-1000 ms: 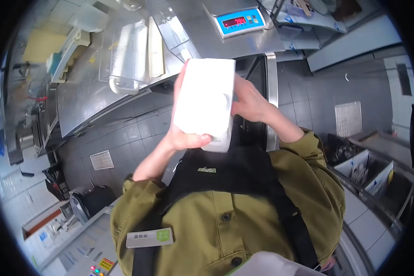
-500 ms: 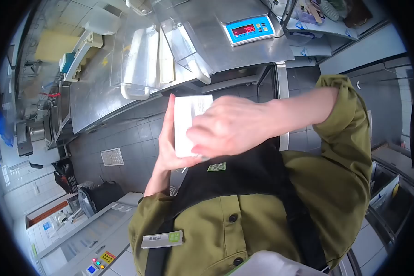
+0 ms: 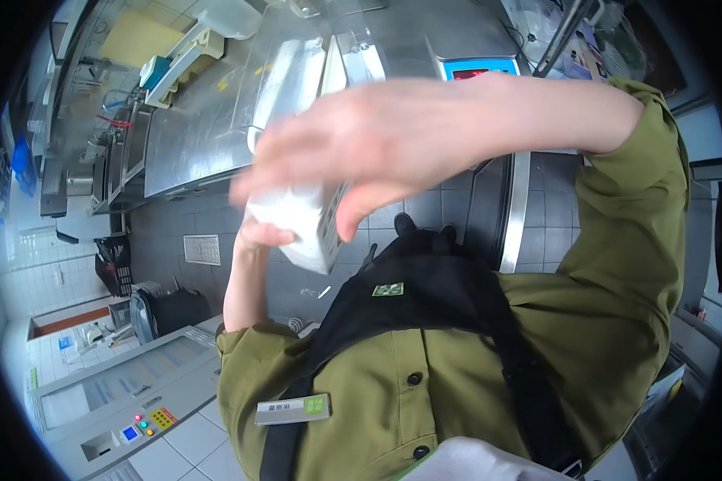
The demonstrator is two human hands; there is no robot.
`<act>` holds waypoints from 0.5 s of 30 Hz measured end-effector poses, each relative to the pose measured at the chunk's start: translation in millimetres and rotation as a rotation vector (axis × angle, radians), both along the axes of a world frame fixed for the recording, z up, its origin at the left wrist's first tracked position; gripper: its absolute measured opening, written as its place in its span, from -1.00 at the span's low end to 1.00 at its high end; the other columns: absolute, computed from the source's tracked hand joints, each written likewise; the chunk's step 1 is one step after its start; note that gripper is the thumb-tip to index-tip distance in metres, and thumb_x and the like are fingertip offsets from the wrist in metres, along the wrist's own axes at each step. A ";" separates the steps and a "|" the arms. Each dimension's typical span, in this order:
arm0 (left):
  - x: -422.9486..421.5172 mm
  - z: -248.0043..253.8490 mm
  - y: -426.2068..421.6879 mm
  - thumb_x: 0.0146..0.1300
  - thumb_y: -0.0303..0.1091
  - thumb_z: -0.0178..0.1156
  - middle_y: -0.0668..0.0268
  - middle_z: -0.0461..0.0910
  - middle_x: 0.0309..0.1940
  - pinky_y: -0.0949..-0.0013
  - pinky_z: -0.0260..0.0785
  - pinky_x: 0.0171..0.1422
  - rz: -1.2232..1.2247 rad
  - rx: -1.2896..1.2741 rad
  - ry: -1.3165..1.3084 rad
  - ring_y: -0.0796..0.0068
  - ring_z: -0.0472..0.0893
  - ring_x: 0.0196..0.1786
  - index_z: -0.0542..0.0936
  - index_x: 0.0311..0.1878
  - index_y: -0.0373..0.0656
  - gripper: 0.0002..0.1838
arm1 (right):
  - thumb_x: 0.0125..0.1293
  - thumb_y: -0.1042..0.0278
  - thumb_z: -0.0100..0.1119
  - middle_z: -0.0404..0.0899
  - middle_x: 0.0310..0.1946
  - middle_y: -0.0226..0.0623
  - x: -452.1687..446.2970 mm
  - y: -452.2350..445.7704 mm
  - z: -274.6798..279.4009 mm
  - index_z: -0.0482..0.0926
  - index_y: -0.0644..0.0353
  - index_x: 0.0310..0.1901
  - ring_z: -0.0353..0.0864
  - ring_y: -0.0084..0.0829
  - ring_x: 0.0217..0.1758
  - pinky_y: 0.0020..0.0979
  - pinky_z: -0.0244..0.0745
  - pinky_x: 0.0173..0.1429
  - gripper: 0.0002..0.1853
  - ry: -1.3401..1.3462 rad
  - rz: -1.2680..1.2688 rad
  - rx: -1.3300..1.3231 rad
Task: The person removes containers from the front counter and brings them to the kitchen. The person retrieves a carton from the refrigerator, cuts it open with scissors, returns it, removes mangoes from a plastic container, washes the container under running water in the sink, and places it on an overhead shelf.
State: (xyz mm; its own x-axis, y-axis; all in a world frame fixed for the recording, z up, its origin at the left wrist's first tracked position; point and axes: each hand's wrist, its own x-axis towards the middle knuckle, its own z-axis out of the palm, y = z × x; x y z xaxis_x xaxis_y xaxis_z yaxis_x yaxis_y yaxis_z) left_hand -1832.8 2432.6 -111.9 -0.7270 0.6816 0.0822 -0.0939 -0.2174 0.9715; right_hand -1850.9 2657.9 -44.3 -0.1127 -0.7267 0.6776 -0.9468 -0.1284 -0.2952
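head view: white carton (image 3: 303, 224) in left hand's (image 3: 258, 233) closed grip, contents hidden; right hand (image 3: 337, 144) half-open over it

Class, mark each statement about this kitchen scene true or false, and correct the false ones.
1. The left hand is holding a white box. True.
2. The right hand is hanging down by the person's side. False: the right hand is raised in front of the body, over the box.
3. The scale is partly hidden by the right arm. True.
4. The apron is white. False: the apron is black.
5. A name tag is on the left side of the chest. True.
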 end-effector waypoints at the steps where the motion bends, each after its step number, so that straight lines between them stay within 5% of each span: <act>1: 3.3 6.4 3.2 -0.56 -0.12 0.27 0.07 0.19 0.15 0.27 0.06 0.28 0.106 -0.111 0.009 0.22 0.25 0.21 -0.09 0.29 -0.32 0.22 | 0.04 0.17 0.17 0.42 -0.20 -0.16 -1.6 0.1 7.6 0.39 0.32 -0.25 0.48 -0.22 -0.31 -0.29 0.40 -0.33 -0.62 -0.082 -0.091 0.006; 3: 2.3 11.5 8.8 -0.55 -0.13 0.26 0.06 0.16 0.18 0.29 0.05 0.28 0.232 -0.209 0.022 0.23 0.22 0.23 -0.08 0.29 -0.33 0.20 | 0.07 0.16 0.16 0.42 -0.20 -0.17 -3.0 -4.3 21.4 0.36 0.30 -0.14 0.49 -0.22 -0.31 -0.29 0.40 -0.34 -0.57 -0.201 -0.316 0.572; 5: -8.0 5.2 13.0 -0.52 -0.16 0.27 0.06 0.14 0.20 0.33 0.02 0.29 0.248 -0.144 0.048 0.28 0.21 0.25 -0.13 0.31 -0.30 0.21 | 0.08 0.14 0.14 0.44 -0.24 -0.16 -4.6 -7.6 24.8 0.36 0.29 -0.10 0.49 -0.21 -0.32 -0.29 0.39 -0.35 -0.55 -0.258 -0.404 0.779; 11: -22.0 0.0 9.7 -0.51 -0.25 0.24 0.09 0.19 0.18 0.36 0.02 0.29 0.265 -0.183 0.063 0.29 0.24 0.23 -0.09 0.32 -0.24 0.16 | 0.14 0.10 0.05 0.47 -0.54 -0.06 -26.5 -10.3 -28.4 0.41 0.38 -0.33 0.50 -0.15 -0.46 -0.28 0.38 -0.37 -0.61 -0.163 -0.111 0.052; 13: -28.4 0.2 8.7 -0.50 -0.26 0.24 0.10 0.18 0.19 0.37 0.01 0.29 0.271 -0.213 0.087 0.30 0.22 0.24 -0.08 0.32 -0.23 0.15 | 0.15 0.12 0.03 0.47 -0.53 -0.03 -23.6 -8.9 -20.1 0.39 0.38 -0.35 0.50 -0.14 -0.42 -0.28 0.38 -0.31 -0.63 -0.262 -0.295 0.124; 15: -33.5 1.1 10.0 -0.49 -0.26 0.25 0.11 0.16 0.21 0.36 -0.02 0.30 0.267 -0.239 0.102 0.31 0.19 0.25 -0.07 0.32 -0.22 0.15 | 0.16 0.13 0.03 0.46 -0.40 0.00 -24.7 -19.1 -0.4 0.38 0.37 -0.30 0.48 -0.16 -0.30 -0.28 0.36 -0.26 -0.63 -0.368 -0.396 0.508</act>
State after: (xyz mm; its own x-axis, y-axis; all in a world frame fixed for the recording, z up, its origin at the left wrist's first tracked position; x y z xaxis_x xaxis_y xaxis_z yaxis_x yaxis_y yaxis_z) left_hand -1866.3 2442.6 -110.9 -0.8781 0.4778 0.0250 0.0355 0.0128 0.9993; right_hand -1875.5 2638.8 -44.7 -0.5863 -0.7985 0.1365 -0.7223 0.4389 -0.5344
